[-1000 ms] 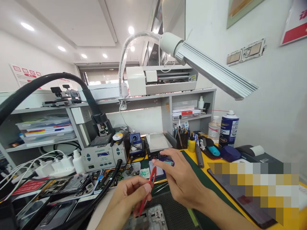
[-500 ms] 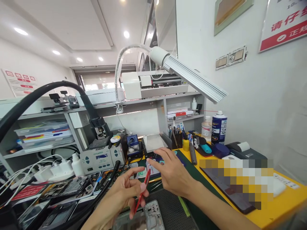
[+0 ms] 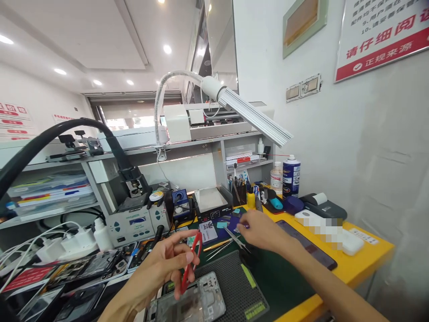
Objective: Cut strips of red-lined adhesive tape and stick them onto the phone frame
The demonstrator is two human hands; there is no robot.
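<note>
A: What holds what on this desk?

B: A dark tool cup at the back stands packed with brushes and tool handles, all upright. The shelf compartment above it holds a flat stack of papers, with a small white bottle beside them. Far left, an open shelf carries stacked folders. A blue spray can and a clear bottle stand capped near the wall. I cannot see what is inside them.

A: And the hands?

B: The left hand has its grip clamped on red tweezers, thumb against fingers. It holds them just above a stripped phone frame, which lies on the black mat. The right hand is out over the green mat, fingers curled down at a pair of metal tweezers. I cannot tell whether that grip is closed on them or only touching.

A: What is hard to make out?

B: A blurred patch covers something on the yellow surface. The bottom edge cuts off the phone frame and both forearms. A thick black hose runs out at the left. The heap of opened phones at lower left is too jumbled to separate.
</note>
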